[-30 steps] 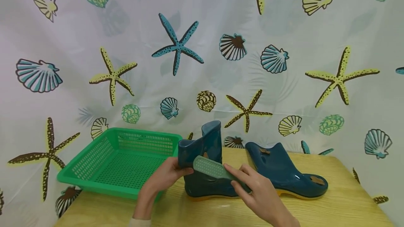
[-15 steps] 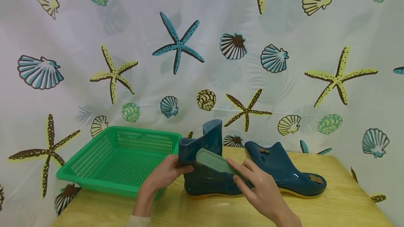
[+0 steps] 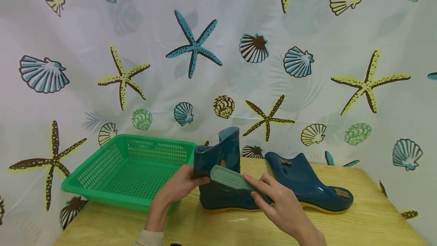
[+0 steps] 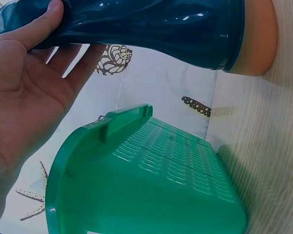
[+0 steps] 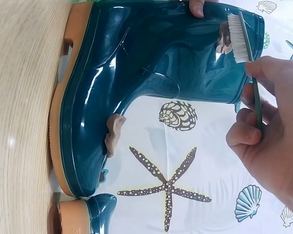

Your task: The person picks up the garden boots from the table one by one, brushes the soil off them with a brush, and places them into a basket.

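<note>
A dark blue rubber boot [image 3: 218, 198] with a tan sole stands upright on the table. My left hand [image 3: 182, 185] grips its shaft from the left, thumb [image 4: 49, 17] on the near side. In my right hand [image 3: 281, 206] is a green brush [image 3: 228, 177], pinched by its handle. Its white bristles [image 5: 238, 39] face the shaft, at the edge of a brown smear [image 5: 224, 38]. Another brown smear [image 5: 115, 134] sits on the boot's toe. The brush's back hides part of the shaft in the head view.
A second blue boot [image 3: 300, 181] stands to the right, with brown smears on shaft and toe. On the left is a green perforated basket [image 3: 112, 199]. Behind the wooden table [image 3: 211, 231] hangs a patterned curtain [image 3: 150, 22].
The brush went up over the shaft's brown smear, then came back down and left, showing the smear above it again. My left hand keeps its grip on the boot.
</note>
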The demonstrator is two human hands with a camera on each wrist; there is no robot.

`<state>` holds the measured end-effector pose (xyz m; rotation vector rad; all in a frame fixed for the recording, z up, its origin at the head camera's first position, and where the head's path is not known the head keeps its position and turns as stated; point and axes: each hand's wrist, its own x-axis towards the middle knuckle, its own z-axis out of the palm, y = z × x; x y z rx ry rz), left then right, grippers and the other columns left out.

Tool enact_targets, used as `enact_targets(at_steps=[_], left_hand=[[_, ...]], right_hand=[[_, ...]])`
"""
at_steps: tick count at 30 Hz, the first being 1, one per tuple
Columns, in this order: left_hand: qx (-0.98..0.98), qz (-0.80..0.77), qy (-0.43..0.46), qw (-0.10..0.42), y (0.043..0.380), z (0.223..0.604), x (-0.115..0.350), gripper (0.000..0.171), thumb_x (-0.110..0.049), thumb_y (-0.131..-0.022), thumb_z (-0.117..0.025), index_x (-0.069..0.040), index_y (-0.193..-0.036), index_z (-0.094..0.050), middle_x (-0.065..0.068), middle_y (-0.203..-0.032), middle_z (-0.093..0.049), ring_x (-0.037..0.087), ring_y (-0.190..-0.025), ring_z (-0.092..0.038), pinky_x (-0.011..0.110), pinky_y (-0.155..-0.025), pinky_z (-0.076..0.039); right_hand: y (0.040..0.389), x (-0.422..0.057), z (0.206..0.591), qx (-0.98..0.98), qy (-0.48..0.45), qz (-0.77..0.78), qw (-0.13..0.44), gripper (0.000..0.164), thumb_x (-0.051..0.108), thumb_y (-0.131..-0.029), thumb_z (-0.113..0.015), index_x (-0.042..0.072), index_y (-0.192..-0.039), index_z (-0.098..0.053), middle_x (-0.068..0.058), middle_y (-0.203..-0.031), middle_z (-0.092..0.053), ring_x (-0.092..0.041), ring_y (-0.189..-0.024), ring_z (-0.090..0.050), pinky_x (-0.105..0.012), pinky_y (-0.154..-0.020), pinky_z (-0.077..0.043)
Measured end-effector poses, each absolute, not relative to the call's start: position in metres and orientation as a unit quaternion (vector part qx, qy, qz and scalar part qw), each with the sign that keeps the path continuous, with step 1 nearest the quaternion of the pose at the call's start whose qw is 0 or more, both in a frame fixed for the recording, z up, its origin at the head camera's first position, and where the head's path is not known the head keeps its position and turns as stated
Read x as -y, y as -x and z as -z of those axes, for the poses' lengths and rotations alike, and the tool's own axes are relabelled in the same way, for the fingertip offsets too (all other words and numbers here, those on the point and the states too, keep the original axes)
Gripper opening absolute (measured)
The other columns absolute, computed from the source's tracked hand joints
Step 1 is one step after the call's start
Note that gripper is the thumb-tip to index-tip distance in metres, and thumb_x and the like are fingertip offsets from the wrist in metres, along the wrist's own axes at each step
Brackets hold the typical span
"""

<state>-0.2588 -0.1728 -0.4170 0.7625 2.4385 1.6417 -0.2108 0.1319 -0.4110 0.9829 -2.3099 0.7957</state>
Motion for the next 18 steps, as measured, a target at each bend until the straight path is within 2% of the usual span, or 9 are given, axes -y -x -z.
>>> enact_targets(at_steps=[9,18], left_hand=[[-0.797,-0.551,-0.239,0.064,0.2616,0.4188,0.1737,0.036,-0.023,-0.098,-0.064,-0.006,-0.13,-0.064,0.013,-0.126,-0.067,0.026,-0.118,-0.063,0.046,-0.099,-0.052],[-0.8,-0.545,-0.246,0.056,0.2594,0.4165,0.1713,0.037,-0.023,-0.099,-0.063,-0.001,-0.129,-0.062,0.018,-0.127,-0.066,0.028,-0.118,-0.063,0.045,-0.097,-0.053]], right_hand=[[0.2109,-0.1326,0.4101,0.851,-0.358,-0.296,0.244,0.052,0.008,-0.091,-0.071,0.028,-0.138,-0.06,0.017,-0.085,-0.043,0.003,-0.063,-0.035,-0.014,-0.054,-0.033],[0.2091,-0.1372,0.4056,0.854,-0.355,-0.29,0.245,0.05,0.007,-0.09,-0.071,0.028,-0.135,-0.063,0.018,-0.085,-0.045,0.005,-0.064,-0.036,-0.014,-0.054,-0.035]])
